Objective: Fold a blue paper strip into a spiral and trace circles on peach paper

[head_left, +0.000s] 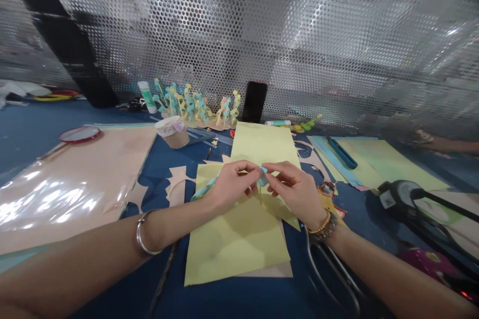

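Note:
Between the fingertips of both hands is a small light-blue paper piece (263, 176). My left hand (237, 182) pinches its left side, and my right hand (294, 189) pinches it from the right. Both hands hover over yellow paper sheets (232, 244) lying on the blue table. A twisted light-blue paper strip (204, 190) shows behind my left wrist, partly hidden. Below my right wrist are the metal handles of a tool, perhaps scissors (333, 269).
Curled paper figures (194, 104) stand at the back beside a glue stick (146, 97). A lidded tub (172, 132) and a phone (255, 101) are nearby. At left, plastic-covered pink paper (112, 159) bears a red-rimmed round item (80, 134). A blue cutter (342, 153) lies right. Another person's hand (430, 139) shows far right.

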A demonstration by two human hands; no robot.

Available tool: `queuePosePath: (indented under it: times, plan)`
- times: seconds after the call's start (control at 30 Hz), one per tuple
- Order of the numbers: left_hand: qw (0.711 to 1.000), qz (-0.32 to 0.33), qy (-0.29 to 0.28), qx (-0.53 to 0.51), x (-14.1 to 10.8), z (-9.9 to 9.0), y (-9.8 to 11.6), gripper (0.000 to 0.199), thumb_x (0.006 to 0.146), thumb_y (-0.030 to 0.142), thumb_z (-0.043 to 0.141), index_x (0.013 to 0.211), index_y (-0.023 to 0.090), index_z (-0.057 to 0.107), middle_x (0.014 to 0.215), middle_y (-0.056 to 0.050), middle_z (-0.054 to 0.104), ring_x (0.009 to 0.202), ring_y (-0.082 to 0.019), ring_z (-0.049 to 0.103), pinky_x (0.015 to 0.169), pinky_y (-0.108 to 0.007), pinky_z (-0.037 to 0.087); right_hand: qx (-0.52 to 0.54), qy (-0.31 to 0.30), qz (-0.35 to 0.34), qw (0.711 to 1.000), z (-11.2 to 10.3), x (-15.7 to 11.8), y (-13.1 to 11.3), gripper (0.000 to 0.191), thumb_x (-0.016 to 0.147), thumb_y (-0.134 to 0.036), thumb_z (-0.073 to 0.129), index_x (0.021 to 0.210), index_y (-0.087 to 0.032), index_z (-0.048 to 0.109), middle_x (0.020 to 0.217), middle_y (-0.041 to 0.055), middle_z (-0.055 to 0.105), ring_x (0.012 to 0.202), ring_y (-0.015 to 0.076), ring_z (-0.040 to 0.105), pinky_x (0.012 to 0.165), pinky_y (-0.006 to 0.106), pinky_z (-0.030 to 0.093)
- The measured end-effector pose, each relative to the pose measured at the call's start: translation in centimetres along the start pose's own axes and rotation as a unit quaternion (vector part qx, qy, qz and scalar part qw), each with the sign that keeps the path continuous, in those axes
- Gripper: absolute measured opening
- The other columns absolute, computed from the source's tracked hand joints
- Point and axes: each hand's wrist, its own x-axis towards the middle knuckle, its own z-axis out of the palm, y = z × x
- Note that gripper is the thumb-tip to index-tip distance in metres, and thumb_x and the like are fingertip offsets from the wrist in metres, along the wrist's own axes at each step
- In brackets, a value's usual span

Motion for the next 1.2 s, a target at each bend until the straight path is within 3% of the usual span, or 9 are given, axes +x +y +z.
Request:
queuePosePath:
  times: [0.23, 0.53, 0.67, 0.83, 1.0, 1.2]
  plan:
    - [1.0, -0.006, -0.005, -0.024, -0.1, -0.08, 0.15, 0.018, 0.079, 0.033, 0.059, 0.075, 0.016, 0.064, 0.054, 0.001, 0.057, 0.049, -0.009, 0.055, 0.047, -0.02, 0.046, -0.084, 0.012, -0.055, 0.995, -0.09, -0.02, -0.22, 0.023, 0.084, -0.03, 0.056, 0.101, -0.025, 0.07, 0.091, 0.0059, 0.064, 0.065, 0.0126, 0.06, 0.053, 0.026, 0.051]
    - [0.998, -0.007, -0.007, -0.06, -0.03, -0.09, 0.04, 0.019, 0.076, 0.034, 0.065, 0.081, 0.016, 0.069, 0.072, -0.002, 0.066, 0.063, -0.009, 0.062, 0.063, -0.021, 0.052, -0.165, 0.015, -0.131, 0.978, -0.34, -0.19, 0.29, 0.026, 0.088, -0.026, 0.051, 0.108, -0.026, 0.067, 0.096, 0.0057, 0.062, 0.066, 0.0115, 0.058, 0.059, 0.027, 0.053]
    - [0.998, 0.003, -0.004, -0.062, -0.01, -0.12, 0.01, 0.019, 0.077, 0.034, 0.064, 0.081, 0.016, 0.069, 0.073, -0.002, 0.066, 0.063, -0.009, 0.061, 0.062, -0.021, 0.052, -0.191, 0.002, -0.142, 0.971, -0.41, -0.2, 0.38, 0.028, 0.088, -0.026, 0.05, 0.111, -0.026, 0.065, 0.098, 0.0061, 0.061, 0.068, 0.0119, 0.059, 0.063, 0.028, 0.053]
    - [0.997, -0.01, 0.012, -0.077, 0.01, -0.06, 0.21, 0.015, 0.077, 0.03, 0.064, 0.077, 0.015, 0.067, 0.067, 0.0, 0.065, 0.059, -0.008, 0.061, 0.06, -0.02, 0.052, -0.075, 0.011, -0.056, 0.996, -0.42, 0.1, 0.07, 0.029, 0.086, -0.03, 0.052, 0.112, -0.022, 0.063, 0.096, 0.0058, 0.061, 0.061, 0.0102, 0.059, 0.056, 0.025, 0.053]
    - [0.998, -0.007, -0.007, -0.069, -0.01, -0.03, 0.16, 0.017, 0.077, 0.031, 0.065, 0.078, 0.015, 0.067, 0.064, 0.0, 0.065, 0.061, -0.009, 0.061, 0.061, -0.021, 0.052, 0.032, 0.019, 0.057, 0.998, -0.55, 0.64, -0.13, 0.025, 0.082, -0.037, 0.058, 0.09, -0.016, 0.067, 0.083, 0.0052, 0.064, 0.053, 0.0091, 0.058, 0.048, 0.023, 0.052]
    - [0.998, -0.001, -0.023, -0.063, -0.05, 0.06, 0.0, 0.019, 0.077, 0.034, 0.065, 0.078, 0.015, 0.067, 0.065, -0.001, 0.065, 0.061, -0.01, 0.062, 0.062, -0.023, 0.052, 0.064, 0.011, 0.077, 0.995, -0.51, 0.67, -0.23, 0.025, 0.077, -0.038, 0.063, 0.081, -0.014, 0.068, 0.074, 0.0035, 0.064, 0.051, 0.0085, 0.056, 0.045, 0.021, 0.05]
